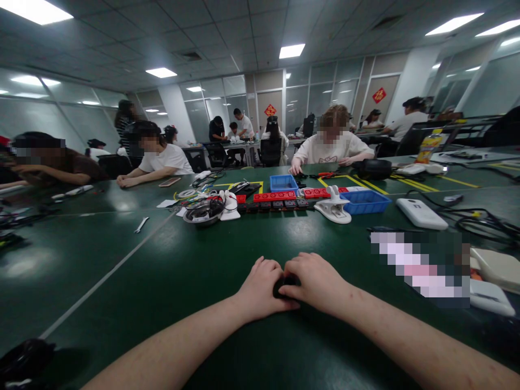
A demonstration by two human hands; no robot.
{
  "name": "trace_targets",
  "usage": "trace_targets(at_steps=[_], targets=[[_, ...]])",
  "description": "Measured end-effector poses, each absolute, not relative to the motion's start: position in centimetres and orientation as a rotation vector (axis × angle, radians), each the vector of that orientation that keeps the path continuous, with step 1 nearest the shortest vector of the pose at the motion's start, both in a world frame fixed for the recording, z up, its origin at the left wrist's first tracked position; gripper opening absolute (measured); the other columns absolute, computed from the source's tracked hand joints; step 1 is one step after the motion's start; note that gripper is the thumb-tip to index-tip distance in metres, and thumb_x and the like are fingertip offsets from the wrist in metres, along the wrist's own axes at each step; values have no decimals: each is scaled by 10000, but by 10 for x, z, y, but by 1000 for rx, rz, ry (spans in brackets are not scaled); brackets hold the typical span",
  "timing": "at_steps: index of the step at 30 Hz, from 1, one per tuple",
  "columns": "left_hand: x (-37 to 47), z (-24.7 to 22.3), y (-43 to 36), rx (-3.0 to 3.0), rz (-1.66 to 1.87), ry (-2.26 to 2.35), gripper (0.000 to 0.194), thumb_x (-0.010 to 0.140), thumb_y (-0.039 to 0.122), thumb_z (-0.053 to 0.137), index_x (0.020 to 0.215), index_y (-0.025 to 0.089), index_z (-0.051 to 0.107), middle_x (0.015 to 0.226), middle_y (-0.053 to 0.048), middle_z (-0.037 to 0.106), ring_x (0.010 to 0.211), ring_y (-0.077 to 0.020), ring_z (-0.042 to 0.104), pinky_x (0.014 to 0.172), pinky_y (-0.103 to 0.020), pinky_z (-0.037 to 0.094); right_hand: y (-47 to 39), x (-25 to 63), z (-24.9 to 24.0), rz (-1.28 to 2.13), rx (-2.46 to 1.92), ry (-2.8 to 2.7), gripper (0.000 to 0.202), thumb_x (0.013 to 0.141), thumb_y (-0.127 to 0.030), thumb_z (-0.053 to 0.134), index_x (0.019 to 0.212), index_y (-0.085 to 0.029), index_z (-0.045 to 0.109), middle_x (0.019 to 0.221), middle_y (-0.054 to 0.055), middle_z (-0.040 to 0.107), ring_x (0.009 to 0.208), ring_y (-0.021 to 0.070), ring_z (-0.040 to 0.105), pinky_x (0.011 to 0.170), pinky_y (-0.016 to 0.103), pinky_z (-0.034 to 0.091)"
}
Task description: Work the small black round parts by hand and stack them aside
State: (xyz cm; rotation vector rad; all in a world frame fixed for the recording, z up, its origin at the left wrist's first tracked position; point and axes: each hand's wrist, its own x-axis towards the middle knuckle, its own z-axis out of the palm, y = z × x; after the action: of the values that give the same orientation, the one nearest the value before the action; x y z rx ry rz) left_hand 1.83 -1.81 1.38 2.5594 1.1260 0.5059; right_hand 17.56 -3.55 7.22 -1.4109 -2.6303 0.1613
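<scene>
Bare left hand (263,287), bare right hand (314,277): fingers curled around small black rounded object (278,287), glossy green desk (203,260) beneath; light, even pressure advisable.

White ceiling panels (291,51) throw soft glare patches on the dark green table (195,260); overall dim, slightly soft, wide-lens stretching toward left and right edges, mosaic blocks (422,265) hiding patches.

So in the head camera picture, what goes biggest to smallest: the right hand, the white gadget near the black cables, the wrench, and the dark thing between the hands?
1. Right hand
2. White gadget
3. Wrench
Dark thing: not ranked, since that hand and the left hand hide part of it.
</scene>
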Motion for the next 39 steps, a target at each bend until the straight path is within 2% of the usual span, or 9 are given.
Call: trace_targets(at_steps=[12,15,19,24,31,33,36,37,39], targets=[[18,12,-14,2591,581,1050,378,555,432,715,798,186,562,810,-2,548,837,-201,508,939,-422,288,-36,175,77,294,-1406,-2654,161,728,-324,611,757,-167,624,766,50,624,735,180,546,648,273,380],[18,12,-14,2618,593,982,348,549,384,718,788,180,567,811,-5,548,828,-196,506,891,-378,330,-37,179,81,362,-1265,-2715,137,711,-245,621,827,-177,646,806,49,627,777,183,534,688,285,380],[16,14,-13,2598,537,817,225,586,306,693,720,180,563,864,-7,542,868,-188,492,793,-297,387,-38,185,88,546,-1025,-2794,256,692,-108,585,917,-210,652,876,19,646,841,170,510,717,274,376],[14,12,-11,2574,522,702,147,600,253,685,625,179,561,892,-3,530,907,-188,476,801,-289,381,-39,188,89,629,-846,-2847,305,667,-6,507,815,-208,680,857,-15,670,821,143,511,797,284,343],[15,11,-11,2603,481,724,158,609,278,687,622,178,565,878,-7,541,901,-202,493,814,-312,396,-37,188,84,644,-870,-2827,257,664,-29,525,773,-201,680,836,-17,670,807,151,498,773,283,348],[15,13,-12,2586,507,737,222,592,306,706,737,187,587,916,-16,544,908,-210,499,824,-326,401,-38,187,87,642,-853,-2799,237,681,-45,533,791,-196,679,816,-6,667,810,156,499,778,288,352],[14,17,-14,2535,553,784,624,531,423,743,1068,211,506,1042,-47,531,969,-245,490,885,-393,379,-43,186,98,633,-815,-2690,192,741,-97,531,851,-186,661,846,10,647,835,153,503,802,285,356],[14,18,-15,2532,553,803,744,514,470,740,1150,219,445,1090,-60,517,1007,-264,475,925,-436,343,-45,186,101,618,-829,-2653,172,760,-121,528,863,-182,652,859,16,637,836,150,505,806,284,357],[13,19,-16,2552,526,841,863,503,546,714,1225,230,360,1162,-78,486,1082,-295,431,990,-526,229,-48,185,107,556,-932,-2611,125,779,-192,541,858,-174,636,853,29,618,818,156,511,783,292,366]])
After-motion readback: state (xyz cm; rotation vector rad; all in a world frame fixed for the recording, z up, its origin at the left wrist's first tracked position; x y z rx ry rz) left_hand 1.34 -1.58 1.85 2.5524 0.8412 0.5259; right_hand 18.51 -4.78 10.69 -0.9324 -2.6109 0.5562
